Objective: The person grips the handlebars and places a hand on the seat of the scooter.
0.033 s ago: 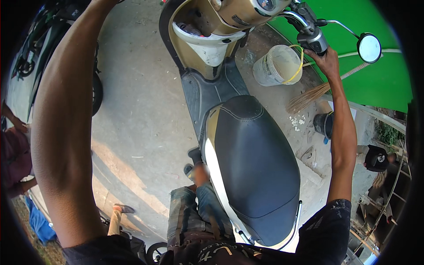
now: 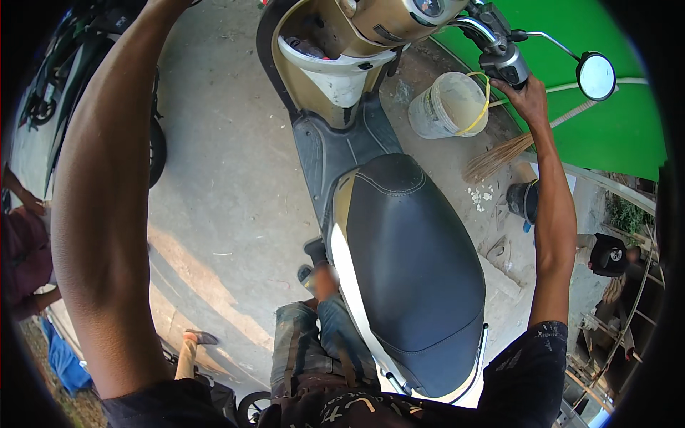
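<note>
A gold and white scooter with a black seat (image 2: 414, 264) stands beside my legs. My right hand (image 2: 528, 100) is wrapped round the scooter's right handlebar grip (image 2: 511, 68), below the brake lever housing. A round mirror (image 2: 596, 76) juts out past that hand on a thin stalk. Stretched forward along the left side, my left forearm (image 2: 103, 228) runs out through the top edge, so the left hand is cut off. In the scooter's front pocket (image 2: 307, 47) lie some small dark items. The black footboard (image 2: 342, 146) is bare.
Right of the scooter are a whitish bucket (image 2: 437, 110) with a yellow handle, a straw broom (image 2: 492, 158), a dark bucket (image 2: 524, 200) and a green wall (image 2: 606, 135). Another motorcycle (image 2: 71, 93) stands far left. A person (image 2: 25, 250) is at the left edge, another (image 2: 610, 255) at right.
</note>
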